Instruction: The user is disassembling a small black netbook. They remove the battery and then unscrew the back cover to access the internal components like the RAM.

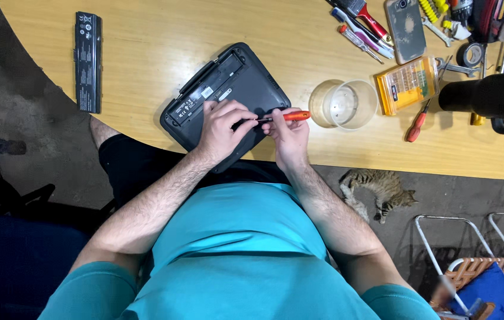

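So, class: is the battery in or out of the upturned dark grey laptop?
Out: the laptop's battery bay is empty; the long black battery lies apart.

The laptop lies upside down at the table edge right before you, with both your hands on it: your left hand toward its middle, your right hand at its 3 o'clock edge, gripping a screwdriver. At 9 o'clock from the laptop lies the battery, well apart. At 3 o'clock stands a cup; beyond it lie a bit box and a second screwdriver. On the floor at your 4 o'clock lies a cat.
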